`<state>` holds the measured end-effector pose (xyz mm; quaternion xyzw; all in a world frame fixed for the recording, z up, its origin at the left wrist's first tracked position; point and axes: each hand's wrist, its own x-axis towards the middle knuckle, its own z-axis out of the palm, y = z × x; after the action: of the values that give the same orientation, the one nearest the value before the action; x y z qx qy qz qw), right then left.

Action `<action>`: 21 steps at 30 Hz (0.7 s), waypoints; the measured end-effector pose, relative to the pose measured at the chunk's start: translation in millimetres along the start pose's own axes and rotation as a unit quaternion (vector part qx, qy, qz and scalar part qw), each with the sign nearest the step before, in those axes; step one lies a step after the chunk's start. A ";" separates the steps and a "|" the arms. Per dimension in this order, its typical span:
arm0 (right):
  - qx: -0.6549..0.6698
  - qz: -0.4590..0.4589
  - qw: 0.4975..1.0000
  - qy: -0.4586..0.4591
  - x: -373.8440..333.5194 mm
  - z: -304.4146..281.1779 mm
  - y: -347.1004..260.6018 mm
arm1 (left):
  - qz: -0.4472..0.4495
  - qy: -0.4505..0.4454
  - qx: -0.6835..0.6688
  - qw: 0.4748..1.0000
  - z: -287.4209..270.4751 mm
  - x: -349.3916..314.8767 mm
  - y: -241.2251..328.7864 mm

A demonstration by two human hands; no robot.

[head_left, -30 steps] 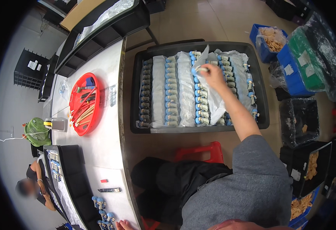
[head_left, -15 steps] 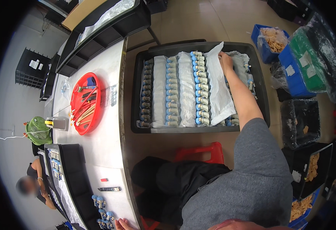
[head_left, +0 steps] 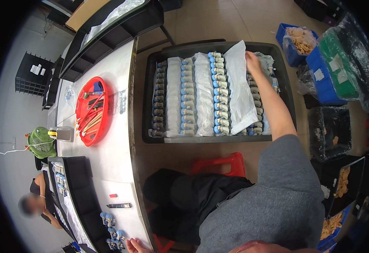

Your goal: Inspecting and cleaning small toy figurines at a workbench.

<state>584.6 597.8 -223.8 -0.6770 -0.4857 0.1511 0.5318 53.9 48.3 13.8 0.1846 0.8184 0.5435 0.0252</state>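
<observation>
white sheet (head_left: 240, 95), right hand (head_left: 253, 62) beside, more figurines (head_left: 256, 97) showing than before

White table (head_left: 117, 168): pale top, with a long right edge from far end to near end.
Far end: a large black bin (head_left: 150, 20) with compartments, jutting past the right edge.
Middle: a red tray (head_left: 107, 122) of slender tools.
Right edge, middle: a flat clear packet (head_left: 123, 102), just beside the red tray.
Left edge: a clear container (head_left: 65, 134).
Near end: a small red piece (head_left: 113, 195), a narrow dark packet (head_left: 119, 205) and blue-topped figurines (head_left: 119, 234), loosely grouped toward the right edge.
</observation>
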 end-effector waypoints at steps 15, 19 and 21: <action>0.072 0.094 0.904 -0.410 -161.6 -133.3 -91.8 | 0.036 0.025 -0.082 0.996 -9.1 17.9 -34.6; -0.099 0.222 0.868 -0.433 -155.0 -145.0 -58.9 | 0.013 0.046 -0.088 0.995 -2.9 11.8 -34.1; -0.222 0.066 0.901 -0.368 -153.8 -145.9 -57.1 | 0.042 0.019 -0.115 0.992 -5.4 7.8 -36.1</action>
<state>587.2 386.1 -165.6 -0.7043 -0.6220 0.3122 0.1401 35.4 33.8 -15.2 0.2044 0.7425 0.6379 0.0083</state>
